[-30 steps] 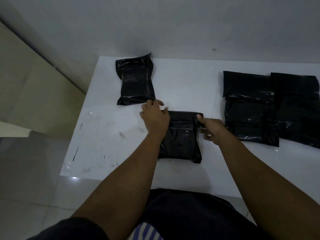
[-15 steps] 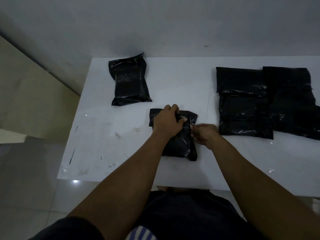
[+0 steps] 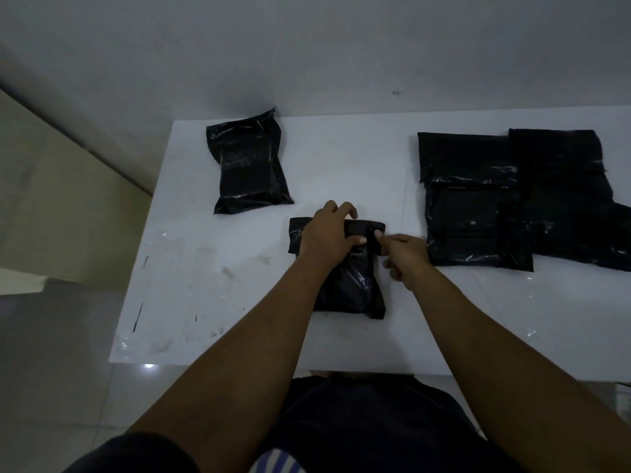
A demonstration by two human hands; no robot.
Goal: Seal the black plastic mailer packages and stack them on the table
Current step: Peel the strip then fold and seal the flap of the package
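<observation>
1. Vs 1 s ago, the flap of the centre mailer (image 3: 355,285) is now folded down. Seal looks nearly done, stacking not yet.
2. L hand (image 3: 327,233): fingers curled over the folded top, thumb pressing it.
3. R hand (image 3: 404,252): fingers narrow, pinching the flap's right end.
4. Mailer lies front-centre on table (image 3: 205,285), between lone pkg (image 3: 249,165) and black pile (image 3: 478,206).

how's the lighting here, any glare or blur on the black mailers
Head view: dim, bluish light; the middle mailer and right-hand pile show only small glints, folds mostly lost in black; one bright spot glares on the floor beside the table; no clear motion blur.
</observation>
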